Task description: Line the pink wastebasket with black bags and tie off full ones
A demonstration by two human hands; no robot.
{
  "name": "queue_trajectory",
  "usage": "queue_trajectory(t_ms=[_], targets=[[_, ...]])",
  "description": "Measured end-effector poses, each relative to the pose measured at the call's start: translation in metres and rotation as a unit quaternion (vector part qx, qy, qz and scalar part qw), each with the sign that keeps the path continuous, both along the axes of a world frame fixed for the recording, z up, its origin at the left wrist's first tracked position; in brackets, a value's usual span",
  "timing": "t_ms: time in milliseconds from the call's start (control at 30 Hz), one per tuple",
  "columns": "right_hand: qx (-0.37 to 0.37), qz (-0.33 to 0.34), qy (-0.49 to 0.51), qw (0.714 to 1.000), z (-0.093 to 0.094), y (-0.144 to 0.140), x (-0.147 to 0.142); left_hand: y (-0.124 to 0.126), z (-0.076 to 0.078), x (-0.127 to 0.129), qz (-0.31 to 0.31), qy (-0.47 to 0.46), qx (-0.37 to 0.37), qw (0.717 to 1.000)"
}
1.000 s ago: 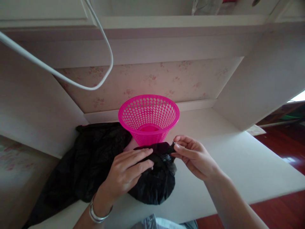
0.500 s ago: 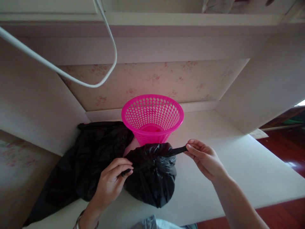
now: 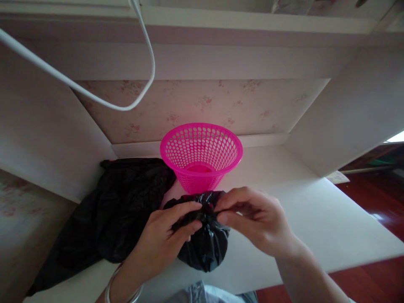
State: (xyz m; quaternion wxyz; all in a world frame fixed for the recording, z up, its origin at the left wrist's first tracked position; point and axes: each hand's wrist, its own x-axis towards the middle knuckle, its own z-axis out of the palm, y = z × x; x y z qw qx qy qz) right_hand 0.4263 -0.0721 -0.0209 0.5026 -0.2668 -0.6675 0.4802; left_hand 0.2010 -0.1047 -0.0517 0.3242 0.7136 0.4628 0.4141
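Observation:
A filled black garbage bag (image 3: 205, 248), gathered at its top, sits on the white surface in front of me. My left hand (image 3: 167, 235) grips the gathered plastic from the left, with thumb and fingers bent around it. From the right, my right hand (image 3: 259, 221) pinches the same bag close to the knot area, thumb against fingers. The fingertips of both hands nearly meet at the top of the bag, and they hide part of the plastic there. Just behind the bag stands a pink perforated wastebasket (image 3: 202, 185), upright, with no liner over its rim.
Another black plastic bag (image 3: 126, 202) lies loosely spread at the left, hanging toward the front edge of the white tabletop (image 3: 303, 219). A white cable (image 3: 104, 103) loops down at upper left. White side panels flank the space, and a shelf runs above.
Both hands have come together over the bag's top; before, they were apart, each pulling a twisted end outward. The wastebasket and the loose bag stay in place.

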Motion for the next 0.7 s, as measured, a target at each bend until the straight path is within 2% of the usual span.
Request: queue_trajectory(t_ms=[100, 200, 267, 333, 433, 500, 633, 700], targets=[[0.110, 0.069, -0.064, 0.989, 0.013, -0.001, -0.019, 0.003, 0.006, 0.009, -0.067, -0.013, -0.050, 0.996], [0.164, 0.098, -0.046, 0.980, 0.010, 0.003, -0.018, 0.002, 0.011, 0.007, -0.059, -0.019, -0.016, 0.998], [0.156, 0.058, -0.008, 0.986, 0.001, 0.006, -0.010, 0.001, 0.012, 0.003, -0.033, -0.040, -0.011, 0.999], [0.136, 0.016, -0.035, 0.990, -0.011, 0.009, -0.004, -0.001, 0.012, 0.000, -0.022, -0.064, -0.019, 0.998], [0.121, 0.062, -0.160, 0.978, -0.024, 0.006, -0.005, -0.003, 0.010, 0.003, -0.037, -0.098, -0.031, 0.994], [0.122, 0.085, -0.193, 0.970, -0.028, 0.001, -0.011, -0.004, 0.010, 0.009, -0.051, -0.101, -0.029, 0.993], [0.150, 0.028, -0.186, 0.971, -0.030, -0.009, -0.015, -0.005, 0.014, 0.022, -0.050, -0.054, 0.051, 0.996], [0.170, 0.001, -0.194, 0.966, -0.029, -0.008, -0.010, -0.007, 0.014, 0.025, -0.050, -0.066, 0.071, 0.994]])
